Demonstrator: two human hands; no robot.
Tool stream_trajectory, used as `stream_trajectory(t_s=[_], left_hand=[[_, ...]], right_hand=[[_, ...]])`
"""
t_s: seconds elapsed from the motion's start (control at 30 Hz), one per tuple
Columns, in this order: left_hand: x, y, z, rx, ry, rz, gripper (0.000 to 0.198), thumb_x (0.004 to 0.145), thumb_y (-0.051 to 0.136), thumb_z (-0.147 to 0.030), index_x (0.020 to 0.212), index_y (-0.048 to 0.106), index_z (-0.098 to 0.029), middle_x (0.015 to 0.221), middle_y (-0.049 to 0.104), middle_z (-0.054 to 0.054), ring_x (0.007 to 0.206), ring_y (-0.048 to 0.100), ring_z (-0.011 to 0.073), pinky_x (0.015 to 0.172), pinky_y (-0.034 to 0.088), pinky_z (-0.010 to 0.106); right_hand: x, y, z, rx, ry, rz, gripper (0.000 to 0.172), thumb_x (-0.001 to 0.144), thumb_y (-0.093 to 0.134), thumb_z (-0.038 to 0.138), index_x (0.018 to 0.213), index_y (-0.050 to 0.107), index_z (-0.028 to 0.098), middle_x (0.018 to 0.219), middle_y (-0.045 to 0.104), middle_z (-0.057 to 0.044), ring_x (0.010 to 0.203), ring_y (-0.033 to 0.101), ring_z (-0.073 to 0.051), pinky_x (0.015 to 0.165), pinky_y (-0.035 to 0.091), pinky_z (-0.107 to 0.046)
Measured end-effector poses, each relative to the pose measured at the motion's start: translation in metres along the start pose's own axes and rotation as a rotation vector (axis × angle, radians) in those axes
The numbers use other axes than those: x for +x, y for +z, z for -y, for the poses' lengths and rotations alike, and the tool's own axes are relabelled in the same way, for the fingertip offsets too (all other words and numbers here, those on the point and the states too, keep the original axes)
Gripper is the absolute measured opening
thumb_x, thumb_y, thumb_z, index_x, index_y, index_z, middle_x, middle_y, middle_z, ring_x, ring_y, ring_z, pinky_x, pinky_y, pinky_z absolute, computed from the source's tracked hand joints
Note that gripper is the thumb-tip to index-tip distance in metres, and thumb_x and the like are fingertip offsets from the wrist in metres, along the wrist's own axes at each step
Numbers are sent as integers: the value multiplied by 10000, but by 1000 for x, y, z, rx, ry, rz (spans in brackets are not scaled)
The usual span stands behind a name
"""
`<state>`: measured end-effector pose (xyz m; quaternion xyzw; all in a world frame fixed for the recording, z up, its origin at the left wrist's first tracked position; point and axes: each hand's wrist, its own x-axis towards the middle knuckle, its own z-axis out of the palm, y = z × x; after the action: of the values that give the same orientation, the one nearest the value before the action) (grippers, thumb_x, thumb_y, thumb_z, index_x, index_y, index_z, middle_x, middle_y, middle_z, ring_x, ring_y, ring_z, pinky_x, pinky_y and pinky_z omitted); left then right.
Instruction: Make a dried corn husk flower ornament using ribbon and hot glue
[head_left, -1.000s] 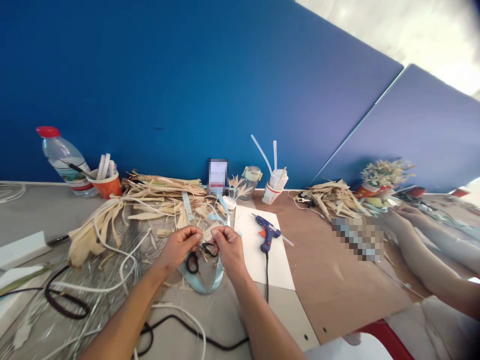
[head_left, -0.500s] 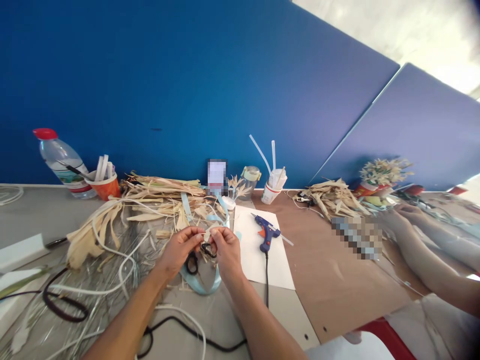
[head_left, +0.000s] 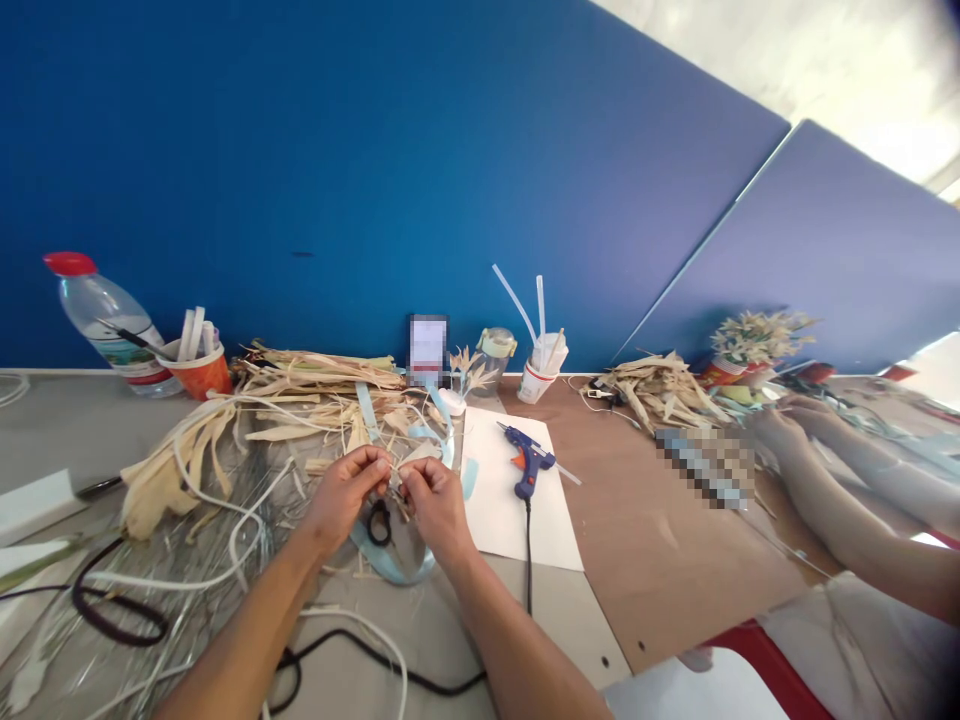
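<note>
Above the near table, my left hand (head_left: pixel 346 492) and my right hand (head_left: pixel 441 505) meet almost fingertip to fingertip. Both are closed in a pinch on a thin pale strip (head_left: pixel 394 468), which looks like dried corn husk; the fingers cover most of it. Below them lie black-handled scissors (head_left: pixel 379 524), partly hidden, and a loop of light blue ribbon (head_left: pixel 396 574). Dried corn husks (head_left: pixel 322 370) are heaped just beyond my hands. Right of my right hand, a blue hot glue gun (head_left: pixel 532 462) rests on a white sheet (head_left: pixel 491 535).
Behind the husks stand a phone (head_left: pixel 428 345), a jar (head_left: pixel 495 350) and a cup of glue sticks (head_left: pixel 536 382). White cable (head_left: pixel 244 530) crosses the left side, near an orange cup (head_left: pixel 201 376) and a bottle (head_left: pixel 112 330). Another person's arms (head_left: pixel 832 480) rest at the right.
My hands have shifted slightly left in view along with the whole scene, as the camera turned a little. Both keep pinching, and the right fingers have turned slightly.
</note>
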<state>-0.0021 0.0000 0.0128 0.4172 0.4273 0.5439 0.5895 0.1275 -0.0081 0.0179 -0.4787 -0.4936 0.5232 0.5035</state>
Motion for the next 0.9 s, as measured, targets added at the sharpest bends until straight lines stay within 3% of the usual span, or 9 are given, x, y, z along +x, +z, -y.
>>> stream_trajectory(t_s=[0.1,0.27,0.33,0.5,0.6,0.77,0.9], left_hand=[[0,-2,-1,-2,6,2,209,702,706,-350,736,607,-168,612,533,-29,543,445,94,539,355,214],[3,-4,1,123,51,-16,216,724,677,-373,707,609,-169,585,508,-33,548,431,99,545,345,217],[3,-3,1,212,52,4,222,728,664,-384,691,611,-172,556,488,-40,534,417,101,527,332,216],[0,1,0,282,45,58,239,716,653,-409,695,612,-175,565,498,-33,528,434,114,514,350,228],[1,1,-1,293,61,29,233,725,635,-408,746,619,-177,551,502,-38,520,450,118,523,373,233],[5,-2,1,358,163,-124,224,708,627,-393,782,621,-181,606,551,-31,532,485,125,540,404,247],[6,-4,6,444,196,-156,206,735,597,-382,787,626,-185,612,556,-30,546,498,135,548,412,253]], right_hand=[[0,-4,0,-91,-42,37,141,771,515,285,689,579,189,527,488,52,467,423,-96,473,373,-216],[-1,-17,10,-342,-390,-201,170,815,504,245,784,656,176,813,592,-51,795,566,-162,734,461,-281],[-2,-17,11,-442,-462,-152,157,807,527,219,827,678,182,852,602,-64,836,568,-171,774,455,-287],[-5,-10,7,-656,-426,-33,136,774,545,142,752,671,190,753,611,-46,796,551,-180,767,426,-294],[-2,-12,7,-593,-424,-61,143,764,529,131,694,639,190,726,585,-33,758,538,-170,735,420,-287],[10,-30,8,-250,-317,-309,89,761,553,247,726,607,184,763,549,-13,711,499,-148,667,409,-268],[17,-43,6,-23,-151,-269,189,762,570,359,717,590,177,606,490,36,572,416,-118,558,353,-245]])
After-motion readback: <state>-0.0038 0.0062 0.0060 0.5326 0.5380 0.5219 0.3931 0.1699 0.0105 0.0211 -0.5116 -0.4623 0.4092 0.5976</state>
